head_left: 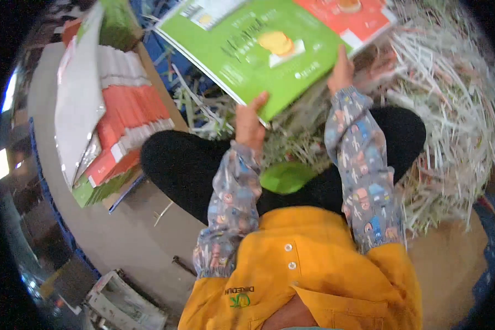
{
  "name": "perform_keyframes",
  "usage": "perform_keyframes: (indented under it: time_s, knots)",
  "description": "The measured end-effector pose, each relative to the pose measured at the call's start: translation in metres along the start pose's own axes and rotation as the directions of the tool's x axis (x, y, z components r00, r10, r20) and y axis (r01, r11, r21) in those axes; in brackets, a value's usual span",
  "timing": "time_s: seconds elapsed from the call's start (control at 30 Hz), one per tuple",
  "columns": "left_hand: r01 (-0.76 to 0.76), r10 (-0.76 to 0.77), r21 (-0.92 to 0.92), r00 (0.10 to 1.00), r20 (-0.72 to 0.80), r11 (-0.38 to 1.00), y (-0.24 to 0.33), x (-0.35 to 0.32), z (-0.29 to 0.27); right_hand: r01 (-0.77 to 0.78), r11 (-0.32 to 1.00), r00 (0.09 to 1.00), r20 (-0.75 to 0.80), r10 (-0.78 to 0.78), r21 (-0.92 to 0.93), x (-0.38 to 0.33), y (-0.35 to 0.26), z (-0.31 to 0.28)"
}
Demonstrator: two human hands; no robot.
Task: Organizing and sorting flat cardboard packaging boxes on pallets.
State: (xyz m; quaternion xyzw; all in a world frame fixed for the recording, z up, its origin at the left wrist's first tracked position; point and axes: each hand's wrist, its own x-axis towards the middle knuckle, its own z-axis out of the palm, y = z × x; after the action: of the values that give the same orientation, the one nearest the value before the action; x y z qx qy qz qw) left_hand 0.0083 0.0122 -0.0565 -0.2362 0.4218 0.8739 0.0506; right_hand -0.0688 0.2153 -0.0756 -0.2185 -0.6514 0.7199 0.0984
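I hold a large flat green and red printed cardboard sheet [258, 44] out in front of me, above my knees. My left hand [249, 121] grips its near corner, thumb on top. My right hand [342, 69] grips its right edge near the red part. Both forearms wear patterned sleeve covers over a yellow jacket. My legs in black trousers are spread apart beneath the sheet.
A tall stack of the same flat sheets [121, 115] leans at my left on the grey floor [121, 231]. A big heap of shredded paper strips [456, 121] fills the right and front. A green scrap [286, 177] lies between my knees.
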Motion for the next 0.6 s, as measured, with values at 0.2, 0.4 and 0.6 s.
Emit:
perform_keyframes:
  time_s: [0.2,0.4,0.6]
  knots:
    - [0.063,-0.061,-0.055,0.998,0.032,0.997,-0.022,-0.007,-0.004,0.04,0.958,0.978,-0.206,0.02,0.283,0.031,0.021,-0.018]
    - [0.11,-0.094,-0.125,0.987,0.127,0.986,-0.013,-0.015,0.004,0.046,0.998,0.955,-0.293,-0.055,-0.038,0.039,0.027,-0.032]
    - [0.092,-0.084,-0.121,0.994,0.065,0.988,-0.016,-0.006,-0.001,0.195,0.967,0.98,-0.012,-0.2,-0.163,0.033,0.016,-0.047]
